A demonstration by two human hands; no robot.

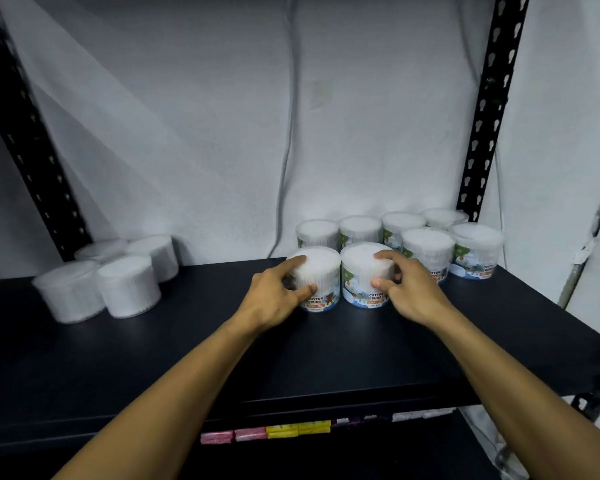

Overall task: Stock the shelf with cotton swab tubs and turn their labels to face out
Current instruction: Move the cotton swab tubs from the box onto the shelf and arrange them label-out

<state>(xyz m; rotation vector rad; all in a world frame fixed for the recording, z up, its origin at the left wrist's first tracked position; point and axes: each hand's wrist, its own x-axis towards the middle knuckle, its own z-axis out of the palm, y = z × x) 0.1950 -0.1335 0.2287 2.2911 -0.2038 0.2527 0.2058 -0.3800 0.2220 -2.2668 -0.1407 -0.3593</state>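
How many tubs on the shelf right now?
12. Four unlabelled-looking tubs at left; back row of four by the wall; two at right front; one under each hand, left hand, right hand. More may be hidden.

You are facing a flat, matte black metal shelf board (326, 358) that is carrying two clusters of clear round plastic cotton swab tubs. Four plain-sided tubs (101, 277), showing no label toward you, are sitting close together at the left rear of the shelf board. Eight more are standing upright at the right rear, packed in touching rows. The two front tubs (340, 271) of that cluster are standing side by side, their blue and white "COTTON BUDS" labels (374, 296) facing you, and the right-end tub (476, 251) is showing its label too.
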